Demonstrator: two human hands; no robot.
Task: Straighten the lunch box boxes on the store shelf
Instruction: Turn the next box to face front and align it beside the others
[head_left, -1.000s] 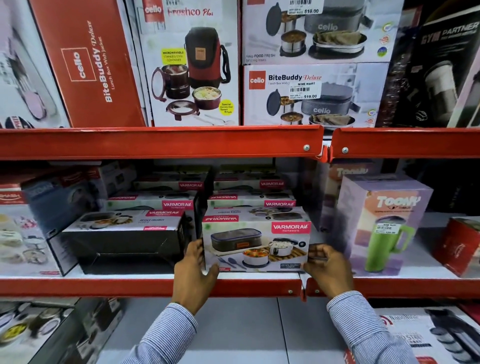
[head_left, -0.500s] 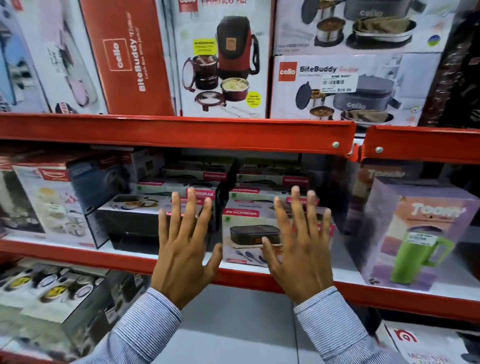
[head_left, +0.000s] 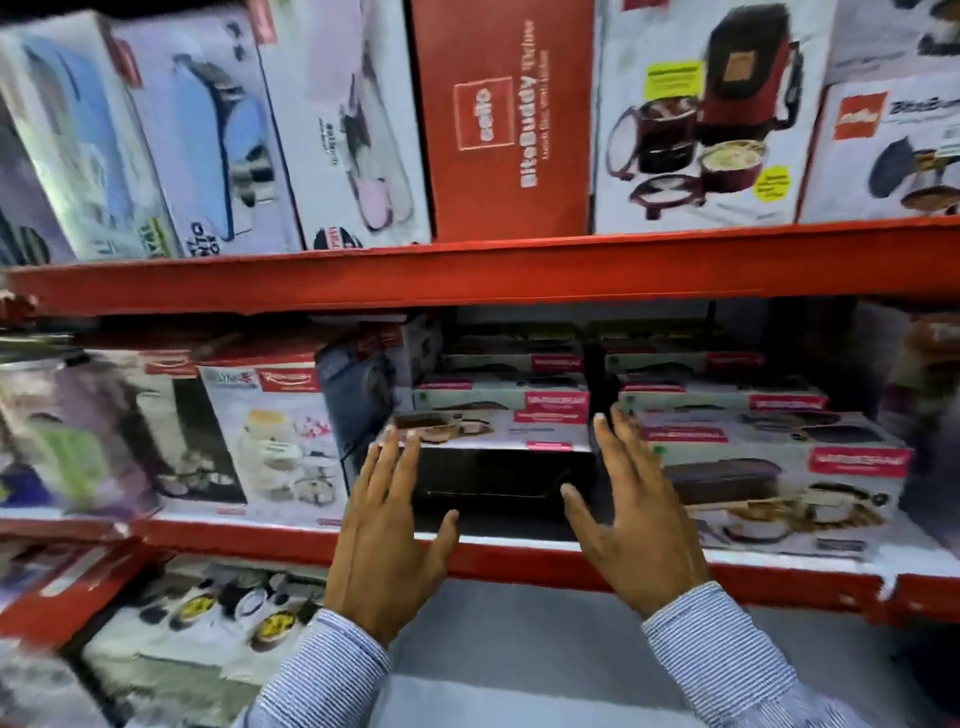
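On the middle red shelf (head_left: 519, 558) lie two rows of flat Varmora lunch box boxes. The front box of the left row (head_left: 493, 457) shows a black side towards me, with its printed face on top. The front box of the right row (head_left: 779, 488) shows its printed picture face. My left hand (head_left: 387, 535) is raised with fingers spread in front of the black-sided box's left end. My right hand (head_left: 636, 514) is held up open at that box's right end, over the gap between the two rows. Neither hand holds anything.
Left of the rows stand a white lunch set box (head_left: 275, 441) and a tilted dark blue box (head_left: 353, 395). The upper shelf carries a red Cello BiteBuddy box (head_left: 509, 119) and other tall boxes. More boxes (head_left: 218, 618) lie on the lower shelf. The view is motion-blurred.
My hands let go of the right front box and rose open. They and the view have shifted left, so both hands now hover at the black-sided box of the left row.
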